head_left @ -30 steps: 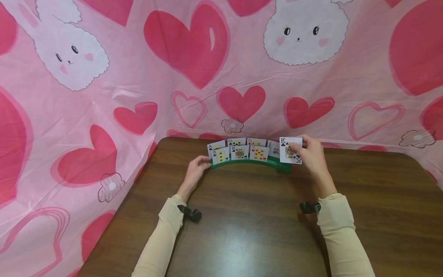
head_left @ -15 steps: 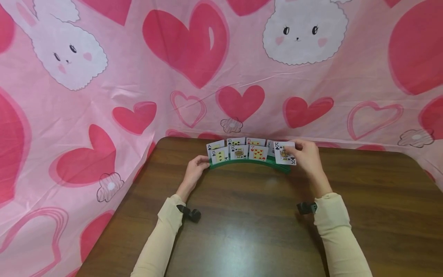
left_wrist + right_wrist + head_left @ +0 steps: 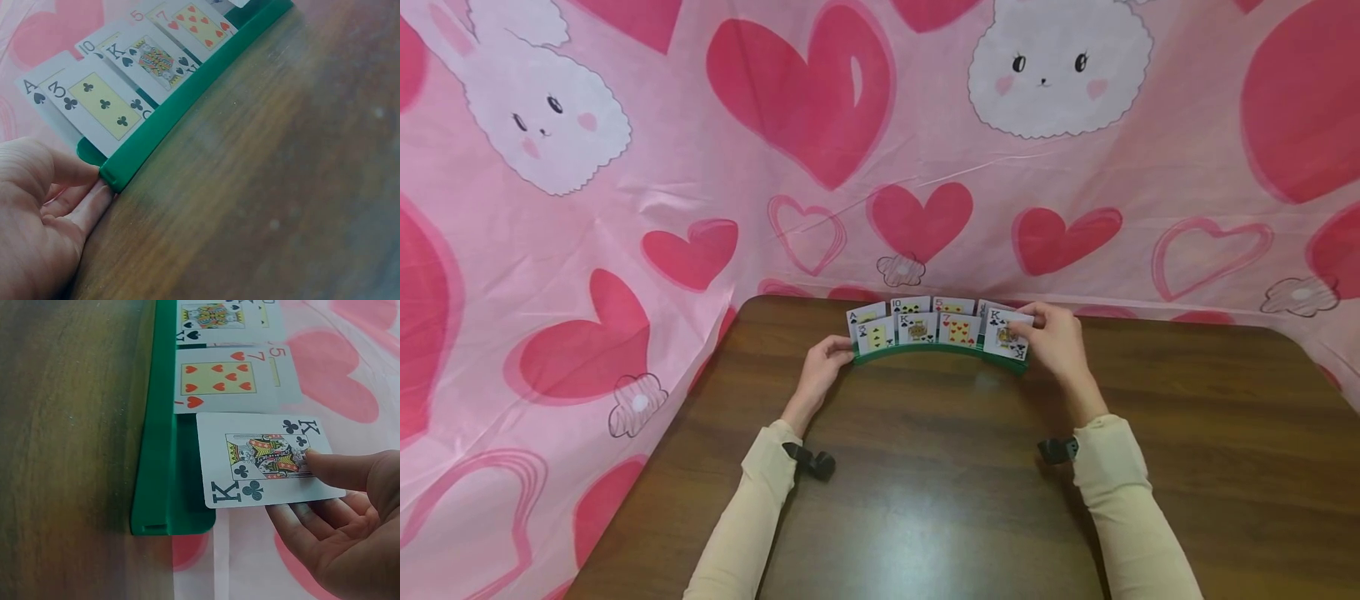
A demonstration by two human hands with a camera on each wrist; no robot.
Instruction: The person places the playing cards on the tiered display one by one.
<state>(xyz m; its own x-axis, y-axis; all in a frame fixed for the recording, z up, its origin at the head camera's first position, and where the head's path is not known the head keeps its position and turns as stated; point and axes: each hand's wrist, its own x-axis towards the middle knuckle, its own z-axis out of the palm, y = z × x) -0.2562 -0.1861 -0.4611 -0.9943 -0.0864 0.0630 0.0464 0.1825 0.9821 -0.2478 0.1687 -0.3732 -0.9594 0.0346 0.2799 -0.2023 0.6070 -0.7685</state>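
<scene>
A curved green card holder (image 3: 940, 350) stands on the table with playing cards upright in two rows. My left hand (image 3: 822, 371) holds its left end between thumb and fingers, beside the three of clubs (image 3: 103, 103) and the ace of spades (image 3: 31, 94). At the other end, my right hand (image 3: 1056, 342) pinches the king of clubs (image 3: 265, 456), thumb on its face and fingers behind. In the right wrist view the lower edge of this card is over the holder, just above its front lip, beside the seven of hearts (image 3: 219, 381). A back-row card is mostly hidden behind it.
The brown wooden table (image 3: 880, 500) stretches in front of the holder and to both sides. A pink cloth (image 3: 925, 150) with hearts and rabbits hangs right behind the table's far edge. Dark wrist cameras (image 3: 816, 464) sit at both cuffs.
My right hand has brought the king of clubs left and slightly down, from beside the holder's right end to the front row. The left hand stays at its end.
</scene>
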